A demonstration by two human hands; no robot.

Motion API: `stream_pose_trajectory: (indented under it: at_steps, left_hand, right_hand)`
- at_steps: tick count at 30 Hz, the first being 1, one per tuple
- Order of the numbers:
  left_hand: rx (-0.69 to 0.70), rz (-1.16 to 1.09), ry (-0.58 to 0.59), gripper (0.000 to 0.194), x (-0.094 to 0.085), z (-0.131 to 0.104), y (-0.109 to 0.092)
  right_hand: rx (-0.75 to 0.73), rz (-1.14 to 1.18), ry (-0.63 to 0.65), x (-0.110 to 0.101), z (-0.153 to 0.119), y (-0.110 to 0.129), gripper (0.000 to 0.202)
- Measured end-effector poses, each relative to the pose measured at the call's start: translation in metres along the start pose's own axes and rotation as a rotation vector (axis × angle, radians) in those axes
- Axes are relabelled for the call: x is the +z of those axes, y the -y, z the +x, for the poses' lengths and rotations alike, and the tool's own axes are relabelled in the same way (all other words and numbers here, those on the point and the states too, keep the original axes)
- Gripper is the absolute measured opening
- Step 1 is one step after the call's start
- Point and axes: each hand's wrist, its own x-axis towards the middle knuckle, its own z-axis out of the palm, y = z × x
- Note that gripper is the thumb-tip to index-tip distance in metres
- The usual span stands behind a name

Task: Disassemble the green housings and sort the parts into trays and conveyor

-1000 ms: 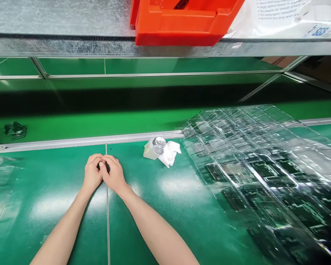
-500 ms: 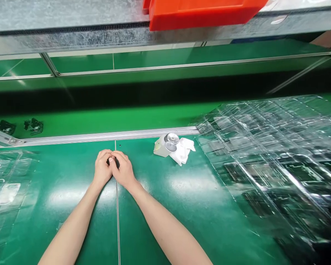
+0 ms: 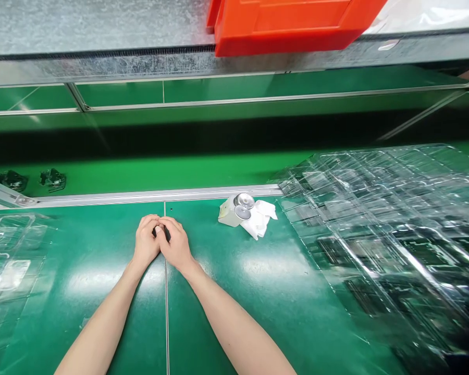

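My left hand (image 3: 146, 241) and my right hand (image 3: 175, 242) meet above the green table (image 3: 219, 291), near its seam. Both have curled fingers closed round a small dark object (image 3: 167, 233), mostly hidden by the fingers, so I cannot make out what it is. To the right of my hands stands a small white box-like item with two round metal discs (image 3: 243, 205), and a crumpled white tissue (image 3: 259, 221) lies against it.
Clear plastic trays (image 3: 375, 208), some with dark parts, fill the right side. More clear trays (image 3: 13, 271) lie at the left. Two dark pieces (image 3: 53, 179) sit beyond the metal rail (image 3: 140, 198). A red bin (image 3: 289, 26) rests on the shelf above.
The view has tilted slightly, so the shelf and red bin appear lower. My hands keep nearly the same pose around the dark object.
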Motion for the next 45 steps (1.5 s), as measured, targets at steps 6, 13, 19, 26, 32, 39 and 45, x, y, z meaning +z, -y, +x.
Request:
stream_pose_trajectory:
  at_steps: [6, 13, 19, 26, 32, 39, 45]
  left_hand:
    - [-0.014, -0.006, -0.003, 0.017, 0.001, 0.001, 0.0]
    - [-0.009, -0.028, -0.022, 0.016, 0.001, 0.004, -0.003]
    - [0.005, 0.04, -0.021, 0.016, 0.002, 0.01, 0.001]
    - [0.03, 0.091, -0.005, 0.016, 0.005, 0.015, 0.008]
    - [0.028, 0.052, -0.006, 0.016, 0.003, 0.012, 0.005]
    - [0.037, 0.045, -0.013, 0.018, 0.001, 0.008, 0.003]
    - [0.03, -0.034, -0.014, 0.02, -0.002, 0.0, 0.003]
  right_hand:
    - [-0.009, -0.011, -0.003, 0.001, 0.0, -0.002, 0.022]
    - [-0.042, -0.041, -0.011, 0.001, 0.004, -0.005, 0.024]
    - [-0.075, 0.026, -0.014, 0.004, 0.011, -0.013, 0.025]
    - [-0.102, 0.06, -0.042, 0.007, 0.016, -0.021, 0.025]
    - [-0.089, 0.023, -0.033, 0.006, 0.013, -0.016, 0.025]
    - [-0.064, 0.014, -0.014, 0.004, 0.009, -0.01, 0.024]
    - [-0.03, -0.063, 0.001, 0.003, 0.001, -0.002, 0.021]
